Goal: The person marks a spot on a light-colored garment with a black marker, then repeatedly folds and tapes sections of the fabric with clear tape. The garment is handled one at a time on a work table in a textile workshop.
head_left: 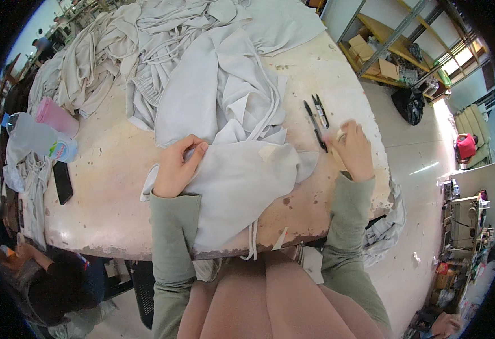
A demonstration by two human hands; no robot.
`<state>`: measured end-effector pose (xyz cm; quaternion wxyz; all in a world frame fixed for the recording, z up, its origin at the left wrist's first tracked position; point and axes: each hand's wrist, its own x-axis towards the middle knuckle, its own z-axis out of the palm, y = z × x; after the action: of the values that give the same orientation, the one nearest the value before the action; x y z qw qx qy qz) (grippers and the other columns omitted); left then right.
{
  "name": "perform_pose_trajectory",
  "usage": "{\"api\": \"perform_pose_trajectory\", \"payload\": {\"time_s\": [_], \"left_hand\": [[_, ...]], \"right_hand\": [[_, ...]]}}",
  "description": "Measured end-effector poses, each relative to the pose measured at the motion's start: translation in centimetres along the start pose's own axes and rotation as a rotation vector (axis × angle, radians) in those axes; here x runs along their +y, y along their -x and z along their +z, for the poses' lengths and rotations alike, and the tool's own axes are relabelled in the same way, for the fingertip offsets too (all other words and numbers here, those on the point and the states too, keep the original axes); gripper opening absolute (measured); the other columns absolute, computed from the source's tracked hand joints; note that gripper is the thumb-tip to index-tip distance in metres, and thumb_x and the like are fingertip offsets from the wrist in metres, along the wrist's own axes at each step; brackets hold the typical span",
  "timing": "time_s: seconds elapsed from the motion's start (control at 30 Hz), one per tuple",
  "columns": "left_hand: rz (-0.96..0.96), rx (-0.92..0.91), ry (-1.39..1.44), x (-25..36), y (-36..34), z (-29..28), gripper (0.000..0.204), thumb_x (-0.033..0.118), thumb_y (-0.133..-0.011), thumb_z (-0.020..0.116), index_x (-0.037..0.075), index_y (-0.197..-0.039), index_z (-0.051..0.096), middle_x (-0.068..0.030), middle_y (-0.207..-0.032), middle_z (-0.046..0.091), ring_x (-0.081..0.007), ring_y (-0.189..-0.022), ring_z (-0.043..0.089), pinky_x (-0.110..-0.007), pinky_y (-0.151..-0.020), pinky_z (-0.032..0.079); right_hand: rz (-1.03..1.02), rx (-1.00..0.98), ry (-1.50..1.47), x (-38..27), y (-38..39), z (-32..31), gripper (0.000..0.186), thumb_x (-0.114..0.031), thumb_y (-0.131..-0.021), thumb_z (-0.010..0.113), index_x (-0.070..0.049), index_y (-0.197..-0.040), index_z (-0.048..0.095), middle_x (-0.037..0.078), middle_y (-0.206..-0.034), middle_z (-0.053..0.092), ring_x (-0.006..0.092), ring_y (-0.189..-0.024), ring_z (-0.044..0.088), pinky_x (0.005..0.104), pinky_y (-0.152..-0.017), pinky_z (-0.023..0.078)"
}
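A light grey garment (236,186) with thin cords lies bunched on the table in front of me and hangs over its near edge. My left hand (178,166) is closed at its left side, the thumb and curled fingers pinching the cloth. To the right, above the tabletop, my right hand (354,150) is closed and slightly blurred. Its fingers are round a small beige thing (338,152) whose kind I cannot make out. Just left of that hand lie a slim black pen (315,126) and a thicker black marker-like pen (320,111).
Piled grey garments (106,62) cover the table's far left. At the left stand a pink cup (57,116), a clear bottle (38,138) and a black phone (63,183). The worn table (117,226) curves toward me. A metal shelf (391,45) with boxes is far right; a person sits lower left.
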<state>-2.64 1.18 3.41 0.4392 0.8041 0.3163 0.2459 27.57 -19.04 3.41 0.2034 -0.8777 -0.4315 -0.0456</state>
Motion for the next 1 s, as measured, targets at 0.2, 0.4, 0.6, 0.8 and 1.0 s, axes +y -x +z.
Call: {"api": "perform_pose_trajectory", "payload": {"time_s": [0.2,0.4,0.6,0.8,1.0], "left_hand": [[0.269,0.267,-0.365,-0.4,-0.4,0.1,0.016,0.017,-0.091,0.055,0.004,-0.095,0.063,-0.0131,-0.096,0.063,-0.0305,-0.086,0.054,-0.037,-0.087,0.038],[0.352,0.0,0.232,3.0,0.7,2.5,0.021,0.023,-0.094,0.054,0.005,-0.097,0.064,-0.0076,-0.102,0.062,-0.0206,-0.091,0.056,-0.031,-0.082,0.042],[-0.025,-0.522,1.142,6.4,6.7,5.0,0.035,0.024,-0.099,0.044,-0.002,-0.122,0.044,-0.0082,-0.094,0.059,-0.0142,-0.085,0.055,-0.028,-0.077,0.043],[-0.125,-0.337,0.578,7.7,9.7,5.6,0.036,0.02,-0.099,0.045,0.001,-0.127,0.036,-0.0105,-0.097,0.056,-0.0146,-0.082,0.055,-0.027,-0.076,0.044],[0.146,-0.149,0.258,6.7,10.7,6.6,0.022,0.006,-0.091,0.054,0.003,-0.112,0.057,-0.0233,-0.121,0.05,-0.0284,-0.095,0.061,-0.033,-0.079,0.048]], "right_hand": [[0.07,-0.327,0.028,1.1,1.6,-0.8,0.029,-0.021,-0.085,0.062,-0.001,-0.104,0.054,0.015,-0.107,0.059,0.0325,-0.103,0.056,0.0418,-0.081,0.043],[0.01,-0.304,-1.152,-5.4,6.6,-2.1,0.028,-0.018,-0.087,0.048,0.002,-0.106,0.055,0.006,-0.098,0.058,0.0167,-0.09,0.054,0.0288,-0.077,0.041],[-0.042,-0.793,-1.748,-8.9,5.8,-1.3,0.041,-0.028,-0.088,0.042,0.003,-0.111,0.055,0.005,-0.105,0.056,0.0131,-0.096,0.052,0.0262,-0.089,0.037],[-0.402,-0.049,-1.06,-11.1,7.2,-1.3,0.03,-0.019,-0.083,0.061,-0.001,-0.106,0.062,0.006,-0.098,0.061,0.018,-0.097,0.057,0.0298,-0.086,0.041],[-0.726,0.206,-0.619,-11.1,10.2,-2.0,0.028,-0.003,-0.066,0.078,-0.004,-0.092,0.068,0.008,-0.09,0.063,0.0241,-0.084,0.062,0.0315,-0.071,0.05]]}}
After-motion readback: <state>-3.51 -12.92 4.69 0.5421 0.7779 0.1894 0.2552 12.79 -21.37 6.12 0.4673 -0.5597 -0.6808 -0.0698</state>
